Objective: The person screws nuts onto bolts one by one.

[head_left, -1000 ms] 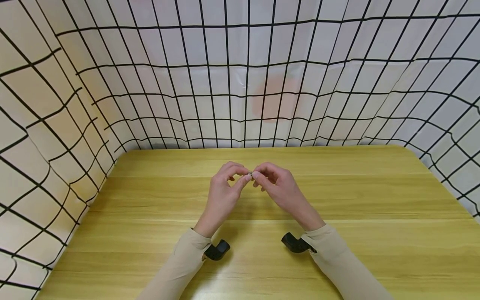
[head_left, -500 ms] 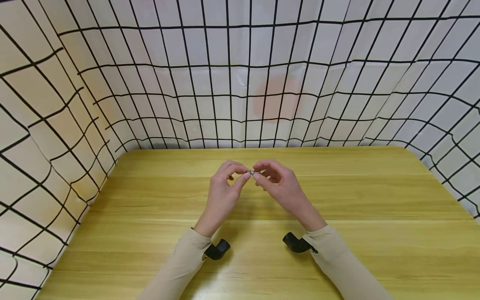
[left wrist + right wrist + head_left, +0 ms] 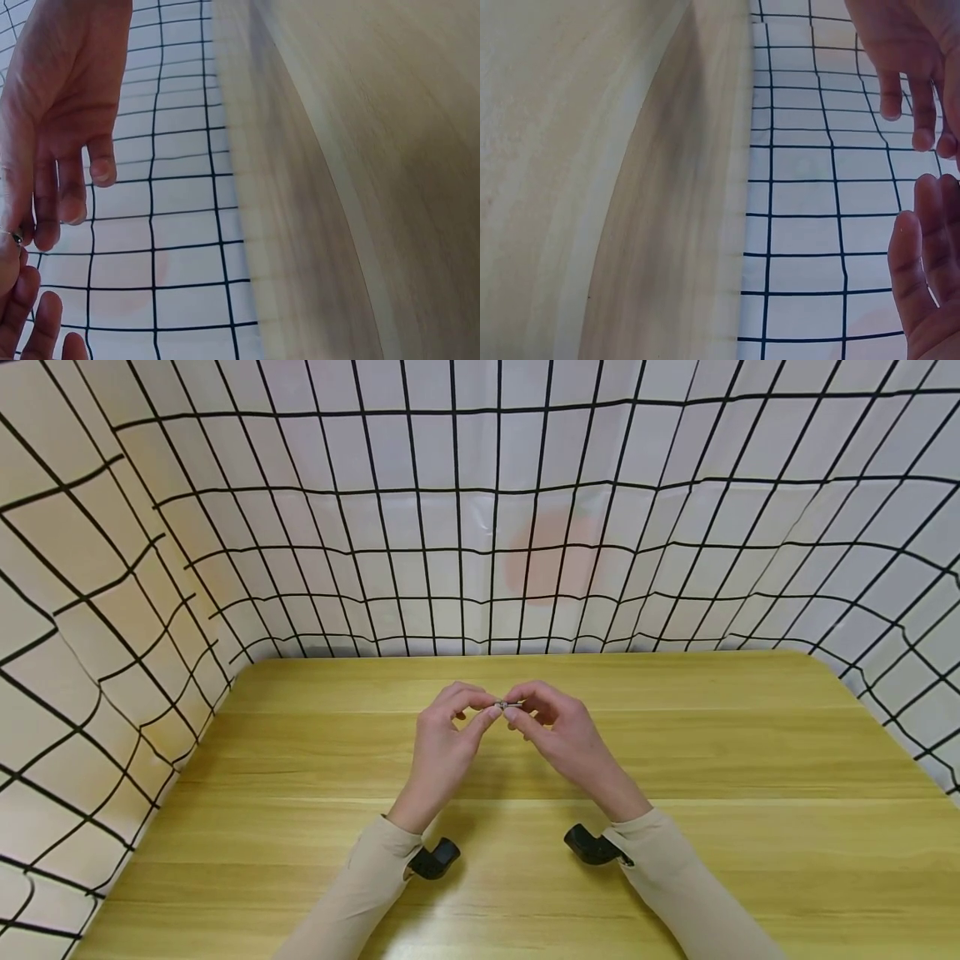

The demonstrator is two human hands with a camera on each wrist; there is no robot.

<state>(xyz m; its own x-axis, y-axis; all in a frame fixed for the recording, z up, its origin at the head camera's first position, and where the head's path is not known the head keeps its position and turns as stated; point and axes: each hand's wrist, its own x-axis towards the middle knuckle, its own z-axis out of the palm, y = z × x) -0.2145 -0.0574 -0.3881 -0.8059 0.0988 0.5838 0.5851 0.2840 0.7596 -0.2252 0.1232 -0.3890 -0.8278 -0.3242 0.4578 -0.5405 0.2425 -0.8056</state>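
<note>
My left hand [image 3: 448, 731] and right hand [image 3: 561, 733] meet fingertip to fingertip above the middle of the table. Between them is a small, thin silver metal rod [image 3: 516, 704] with a thicker part near the left fingertips. Thumb and index finger of the left hand pinch its left end. The right thumb and index finger pinch it just beside them, and the thin end points right, into the curve of the right hand. In the left wrist view a dark shiny bit of the metal rod [image 3: 17, 238] shows at the fingertips. Fingers hide the rod in the right wrist view.
A wooden table [image 3: 300, 827] with rounded far corners lies beneath the hands. Black netting [image 3: 450, 491] over white sheeting rises along its back and both sides. A black wrist mount [image 3: 435, 860] juts from the left sleeve, another black mount [image 3: 595, 846] from the right.
The metal rod, nearly hidden by the fingertips a second ago, came into view half a second ago as the right fingertips parted slightly. They have since moved left, nearer the left fingertips.
</note>
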